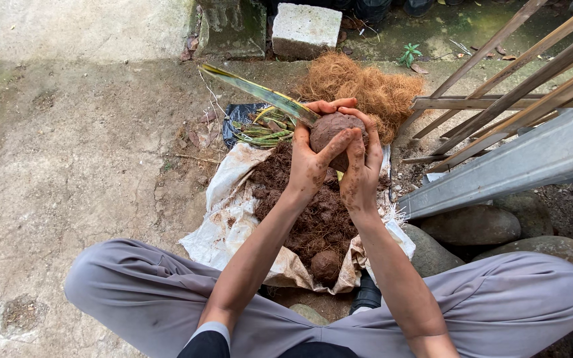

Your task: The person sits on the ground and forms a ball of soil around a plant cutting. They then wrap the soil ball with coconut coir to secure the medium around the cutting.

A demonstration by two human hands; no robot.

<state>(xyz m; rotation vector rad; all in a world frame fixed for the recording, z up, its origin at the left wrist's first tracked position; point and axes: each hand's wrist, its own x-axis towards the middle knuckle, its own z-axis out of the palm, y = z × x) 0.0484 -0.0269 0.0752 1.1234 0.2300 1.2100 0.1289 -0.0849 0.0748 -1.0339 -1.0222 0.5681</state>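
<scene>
Both hands are wrapped around a brown ball of soil (330, 130) held above the ground. My left hand (311, 161) grips its left side with the thumb across the front. My right hand (362, 167) cups the right side. A long green-and-yellow striped leaf (256, 93) sticks out of the ball toward the upper left. Below the hands a pile of dark brown soil (313, 215) lies on a dirty white sack (227, 219), with a second soil ball (326, 265) at its near end.
A heap of orange-brown coconut fibre (366, 89) lies behind the hands. More striped leaves (263, 129) rest on black plastic. A concrete block (305, 30) stands beyond. Wooden slats (512, 86) and a metal rail (518, 162) lean at the right, above large stones (472, 225).
</scene>
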